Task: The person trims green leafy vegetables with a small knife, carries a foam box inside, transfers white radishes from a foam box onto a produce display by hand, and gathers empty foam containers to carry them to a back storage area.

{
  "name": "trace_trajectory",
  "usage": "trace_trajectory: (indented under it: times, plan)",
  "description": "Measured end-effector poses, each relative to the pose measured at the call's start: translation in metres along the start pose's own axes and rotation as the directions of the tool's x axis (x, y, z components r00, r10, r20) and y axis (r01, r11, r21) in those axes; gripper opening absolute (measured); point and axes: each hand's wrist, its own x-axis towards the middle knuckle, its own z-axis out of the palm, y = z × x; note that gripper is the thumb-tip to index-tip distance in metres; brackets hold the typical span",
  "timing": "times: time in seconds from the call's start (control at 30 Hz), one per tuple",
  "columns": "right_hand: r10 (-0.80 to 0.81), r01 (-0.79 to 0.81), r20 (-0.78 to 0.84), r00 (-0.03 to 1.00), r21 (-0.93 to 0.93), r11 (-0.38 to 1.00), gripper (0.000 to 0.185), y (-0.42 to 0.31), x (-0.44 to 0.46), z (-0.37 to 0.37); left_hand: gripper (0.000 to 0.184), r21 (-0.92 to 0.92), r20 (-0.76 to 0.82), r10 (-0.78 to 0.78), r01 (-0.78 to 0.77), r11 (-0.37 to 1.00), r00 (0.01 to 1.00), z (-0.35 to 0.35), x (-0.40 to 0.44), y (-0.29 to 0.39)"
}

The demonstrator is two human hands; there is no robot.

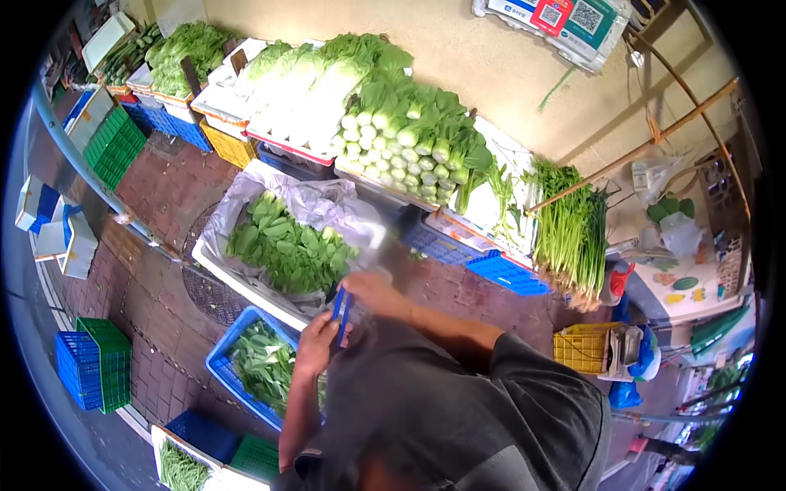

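Observation:
Both of my hands meet around a slim blue object [342,316], long and narrow as seen from above; its exact kind is unclear. My left hand [316,342] is closed on its near side. Around the far end, the fingers of my right hand [367,293] are closed too. Just beyond the hands stands a white foam box [250,293], lined with a pale plastic bag [315,206] and filled with leafy greens [286,245]. Nearer my left forearm is a blue crate [219,366] holding more long-leaved greens [264,362].
Along the wall run bok choy [409,147], pale-stemmed cabbage [299,86], lettuce [187,61] and green onions [565,229] on crates. A yellow crate [583,348] sits at right. Green beans [182,468] lie at bottom left. A bamboo pole [630,164] slants at upper right.

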Motion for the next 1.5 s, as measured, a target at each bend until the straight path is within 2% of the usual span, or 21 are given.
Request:
trace_trajectory:
  times: [0.03,0.07,0.17,0.23,0.37,0.47,0.53,0.6,0.67,0.73,0.8,0.87,0.93,1.0,1.03,1.17,1.2,1.27,1.33,1.4,1.5]
  plan:
    - [-0.145,0.143,-0.003,0.989,-0.122,0.982,0.036,0.002,0.002,0.0,0.021,-0.003,-0.043,-0.048,0.048,0.999,0.998,0.001,-0.003,0.005]
    - [-0.16,0.158,-0.008,0.987,-0.11,0.981,0.035,0.0,0.003,0.001,0.021,-0.008,-0.085,-0.095,0.095,0.995,0.992,0.0,-0.005,0.009]
    - [-0.283,0.281,0.019,0.959,-0.21,0.937,0.033,0.004,0.011,0.003,0.017,0.124,-0.056,-0.016,0.023,0.992,0.998,-0.012,-0.008,0.013]
    - [-0.121,0.125,0.047,0.992,-0.088,0.988,0.032,-0.024,0.008,0.003,0.017,0.25,-0.062,0.019,-0.003,0.968,0.998,-0.013,-0.016,0.028]
    - [-0.071,0.071,0.118,0.991,-0.002,0.997,0.032,-0.058,0.004,0.005,0.027,0.148,-0.024,0.012,-0.008,0.989,1.0,-0.018,-0.031,0.036]
    - [-0.164,0.165,0.057,0.985,-0.014,0.986,0.031,-0.078,0.017,0.01,0.04,0.009,-0.192,0.227,-0.229,0.973,0.955,-0.031,-0.052,0.049]
    - [-0.028,0.029,-0.011,1.0,0.13,0.991,0.031,-0.115,0.014,0.015,0.051,0.01,-0.264,0.199,-0.204,0.979,0.944,-0.081,-0.062,0.054]
    - [-0.115,0.096,0.049,0.992,0.286,0.953,0.029,-0.16,-0.005,0.033,0.052,0.151,-0.481,0.158,-0.095,0.984,0.862,-0.134,-0.072,0.034]
    - [-0.387,0.288,0.236,0.891,0.365,0.885,0.022,-0.187,-0.018,0.039,0.051,0.177,-0.575,0.192,-0.108,0.978,0.795,-0.156,-0.072,0.008]
    - [-0.703,0.374,0.456,0.546,0.617,0.692,0.019,-0.208,-0.005,0.055,0.051,0.16,-0.553,0.115,-0.031,0.987,0.825,-0.153,-0.071,0.008]
    - [-0.777,0.386,0.501,0.38,0.678,0.626,0.019,-0.223,-0.006,0.074,0.049,0.081,-0.484,0.031,0.009,0.997,0.874,-0.154,-0.057,-0.011]
    - [-0.779,0.553,0.563,0.275,0.571,0.607,0.018,-0.227,-0.012,0.089,0.049,0.047,-0.44,-0.014,0.039,0.998,0.898,-0.145,-0.046,-0.017]
    - [-0.764,0.741,0.634,0.119,0.455,0.493,0.019,-0.225,-0.009,0.1,0.046,0.055,-0.415,-0.015,0.041,0.998,0.91,-0.14,-0.034,-0.018]
    - [-0.53,0.729,0.847,-0.044,0.39,0.563,0.026,-0.217,0.001,0.107,0.044,0.068,-0.387,0.019,0.008,0.998,0.922,-0.141,-0.019,-0.024]
    - [-0.473,0.796,0.88,-0.05,0.322,0.513,0.028,-0.207,0.002,0.106,0.042,0.105,-0.398,0.018,0.026,0.994,0.917,-0.141,-0.012,-0.025]
    - [-0.587,0.601,0.798,0.136,0.404,0.69,0.039,-0.189,0.045,0.068,0.045,0.168,-0.488,0.03,0.06,0.984,0.872,-0.134,0.026,-0.024]
    - [-0.515,0.492,0.839,0.174,0.379,0.784,0.046,-0.185,0.064,0.052,0.045,0.158,-0.526,0.019,0.076,0.985,0.85,-0.128,0.034,-0.018]
    - [-0.318,0.244,0.875,0.366,0.24,0.94,0.045,-0.155,0.103,0.026,0.045,0.153,-0.589,-0.001,0.112,0.982,0.808,-0.118,0.055,-0.012]
    - [-0.046,0.016,0.768,0.639,0.046,0.999,0.044,-0.101,0.148,0.011,0.045,0.161,-0.64,-0.017,0.155,0.975,0.768,-0.109,0.076,-0.014]
    - [0.051,0.008,0.634,0.772,-0.09,0.996,0.043,0.016,0.192,0.001,0.043,0.085,-0.685,-0.045,0.141,0.986,0.727,-0.101,0.098,-0.026]
    - [0.295,-0.252,0.613,0.733,-0.159,0.955,0.043,0.116,0.252,-0.017,0.042,0.055,-0.723,-0.105,0.208,0.977,0.683,-0.116,0.13,-0.034]
